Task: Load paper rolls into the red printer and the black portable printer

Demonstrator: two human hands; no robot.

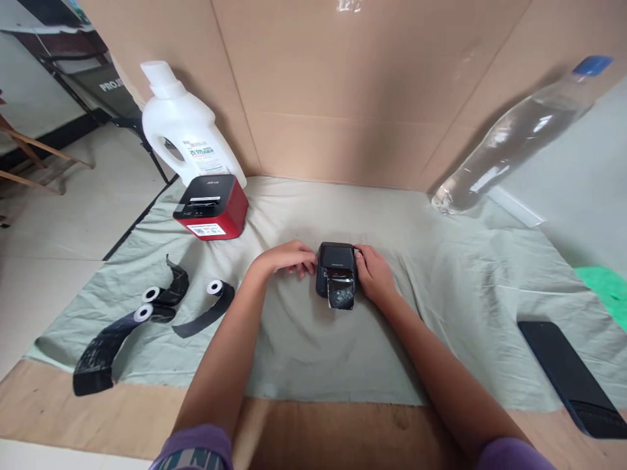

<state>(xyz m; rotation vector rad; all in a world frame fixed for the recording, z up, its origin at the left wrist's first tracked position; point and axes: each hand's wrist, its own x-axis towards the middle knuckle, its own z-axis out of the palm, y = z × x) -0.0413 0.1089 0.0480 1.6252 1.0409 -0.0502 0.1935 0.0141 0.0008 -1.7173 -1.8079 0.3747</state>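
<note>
A small dark portable printer [337,256] stands on the cloth in front of me. A short strip of shiny black paper [340,290] hangs from its front. My right hand [375,274] grips the printer's right side, thumb toward the front and the other fingers partly hidden along the edge. My left hand [294,258] is at the opposite side, its fingers loosely bent and apart, with the fingertips close to the printer's left edge. Whether they touch it I cannot tell. Nothing shows in the left hand.
To the left lie several partly unrolled black paper rolls [214,287]. A red and black box-shaped printer [235,212] stands before a white detergent bottle [181,124]. A clear bottle with a blue cap [519,137] leans against the cardboard [343,85]. A phone [573,375] lies at right.
</note>
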